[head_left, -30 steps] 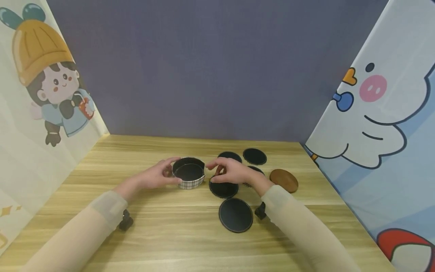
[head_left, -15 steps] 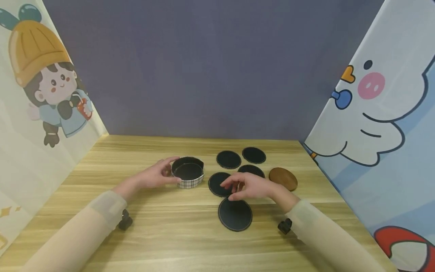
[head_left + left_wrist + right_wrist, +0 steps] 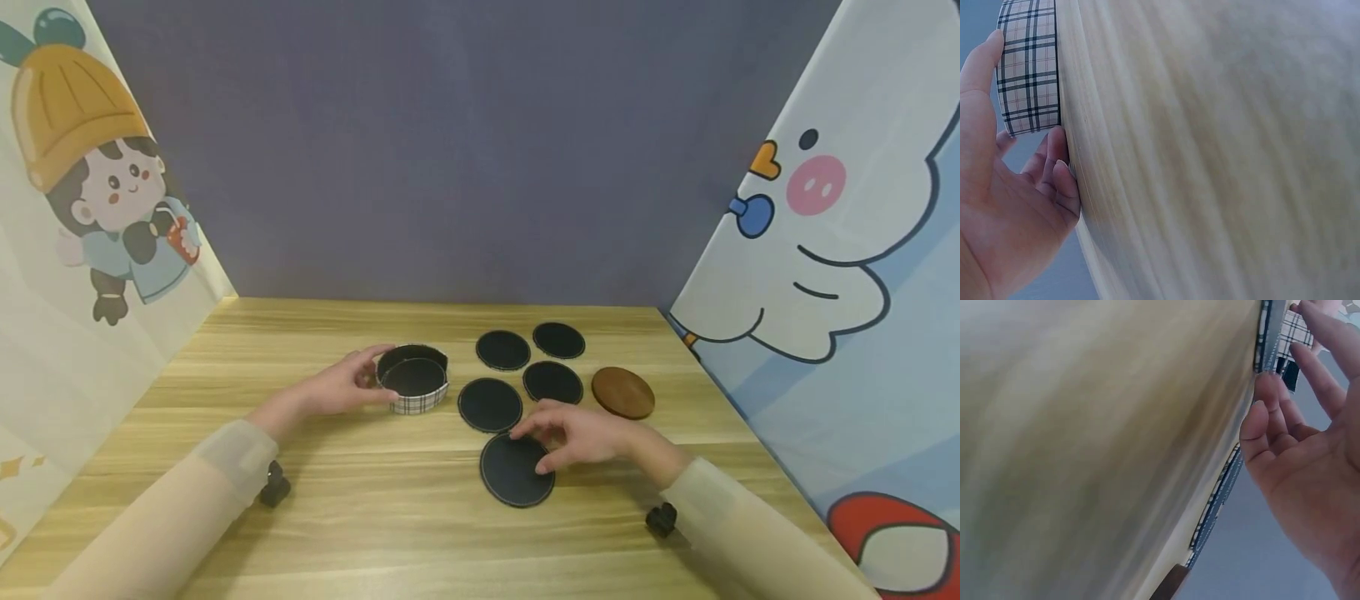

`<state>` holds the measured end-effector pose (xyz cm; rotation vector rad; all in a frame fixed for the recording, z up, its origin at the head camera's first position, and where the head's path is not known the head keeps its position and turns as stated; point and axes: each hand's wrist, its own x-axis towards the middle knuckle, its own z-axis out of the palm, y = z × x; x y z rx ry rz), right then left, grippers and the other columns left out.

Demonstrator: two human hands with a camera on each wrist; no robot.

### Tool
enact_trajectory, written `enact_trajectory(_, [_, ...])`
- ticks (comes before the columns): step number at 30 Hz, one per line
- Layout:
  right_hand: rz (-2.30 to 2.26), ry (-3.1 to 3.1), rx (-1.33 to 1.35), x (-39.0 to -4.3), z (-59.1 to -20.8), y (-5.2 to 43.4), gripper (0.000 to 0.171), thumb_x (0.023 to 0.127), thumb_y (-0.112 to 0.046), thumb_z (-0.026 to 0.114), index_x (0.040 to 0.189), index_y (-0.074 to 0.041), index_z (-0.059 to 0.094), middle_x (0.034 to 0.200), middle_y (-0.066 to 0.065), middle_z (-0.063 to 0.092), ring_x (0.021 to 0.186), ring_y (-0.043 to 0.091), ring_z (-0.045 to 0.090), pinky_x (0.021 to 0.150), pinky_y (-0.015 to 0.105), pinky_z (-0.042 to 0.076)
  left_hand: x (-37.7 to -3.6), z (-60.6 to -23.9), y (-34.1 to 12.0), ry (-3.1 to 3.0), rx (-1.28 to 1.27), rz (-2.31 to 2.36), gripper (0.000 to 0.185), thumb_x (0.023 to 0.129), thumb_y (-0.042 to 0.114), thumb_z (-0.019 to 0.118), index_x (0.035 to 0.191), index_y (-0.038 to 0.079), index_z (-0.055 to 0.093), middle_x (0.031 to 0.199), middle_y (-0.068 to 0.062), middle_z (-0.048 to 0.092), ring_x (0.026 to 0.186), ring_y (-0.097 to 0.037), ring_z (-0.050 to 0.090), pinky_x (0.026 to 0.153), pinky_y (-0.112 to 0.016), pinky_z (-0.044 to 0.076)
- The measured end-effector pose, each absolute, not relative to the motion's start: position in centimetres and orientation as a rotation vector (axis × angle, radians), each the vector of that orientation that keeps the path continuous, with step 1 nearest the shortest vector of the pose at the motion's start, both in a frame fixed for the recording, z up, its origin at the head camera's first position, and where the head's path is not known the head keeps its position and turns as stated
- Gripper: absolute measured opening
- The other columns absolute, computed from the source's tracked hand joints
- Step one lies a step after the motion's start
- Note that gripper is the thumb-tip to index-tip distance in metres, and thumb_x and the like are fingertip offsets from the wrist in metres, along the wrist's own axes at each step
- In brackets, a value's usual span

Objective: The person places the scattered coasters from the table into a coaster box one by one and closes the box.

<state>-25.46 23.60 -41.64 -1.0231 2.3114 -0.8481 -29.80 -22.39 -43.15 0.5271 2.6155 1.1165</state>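
A round plaid-sided holder (image 3: 413,387) with a dark inside stands on the wooden table (image 3: 375,517). My left hand (image 3: 367,381) grips its left side, thumb at the far rim and fingers low on the near side. The left wrist view shows this left hand (image 3: 1004,187) with the thumb along the holder's plaid wall (image 3: 1029,69). The fingertips of my right hand (image 3: 558,442) touch the right part of the nearest black coaster (image 3: 510,475). In the right wrist view that hand (image 3: 1297,437) has fairly straight fingers touching the coaster's stitched edge (image 3: 1264,337).
Several more black coasters lie flat behind the nearest one, at the middle (image 3: 490,405), right (image 3: 552,382) and back (image 3: 503,350). A brown coaster (image 3: 622,392) lies to their right. Printed cloth walls stand at the left (image 3: 90,250) and right (image 3: 840,275).
My right hand has drawn back from beside the holder toward me and settled on the nearest black coaster. The left hand and the holder have stayed where they were.
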Motion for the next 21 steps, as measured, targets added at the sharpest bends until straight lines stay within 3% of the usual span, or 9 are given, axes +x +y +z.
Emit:
enact_trajectory(7, [-0.828, 2.315, -1.012, -25.31, -42.15, 24.11, 0.051, 0.095, -0.027, 0.089, 0.143, -0.025, 0.072, 0.128, 0.008, 0.055, 0.094, 0.019, 0.048, 0.079, 0.024, 0.043, -29.73, -43.03, -22.44, 2.611, 0.521, 1.111, 0.106, 0.094, 0.049, 0.086, 0.175, 0.021, 0.024, 0.146, -0.027, 0.051, 0.125, -0.038, 0.061, 0.096, -0.048, 0.063])
enact_trajectory(12, [-0.823, 2.298, -1.036, -25.20, -42.27, 24.04, 0.051, 0.094, -0.026, 0.089, 0.142, -0.025, 0.073, 0.126, 0.006, 0.057, 0.091, 0.017, 0.053, 0.078, 0.023, 0.047, -29.61, -42.88, -22.40, 2.615, 0.519, 1.103, 0.106, 0.094, 0.049, 0.086, 0.175, 0.020, 0.024, 0.148, -0.028, 0.051, 0.127, -0.040, 0.061, 0.100, -0.054, 0.061])
enact_trajectory(21, [-0.799, 2.307, -1.113, -24.66, -42.33, 23.65, 0.050, 0.092, -0.028, 0.091, 0.140, -0.026, 0.074, 0.120, 0.003, 0.062, 0.084, 0.008, 0.059, 0.075, 0.021, 0.054, -29.77, -43.02, -22.39, 2.620, 0.526, 1.110, 0.105, 0.094, 0.048, 0.086, 0.175, 0.020, 0.025, 0.146, -0.027, 0.051, 0.124, -0.038, 0.061, 0.099, -0.050, 0.061])
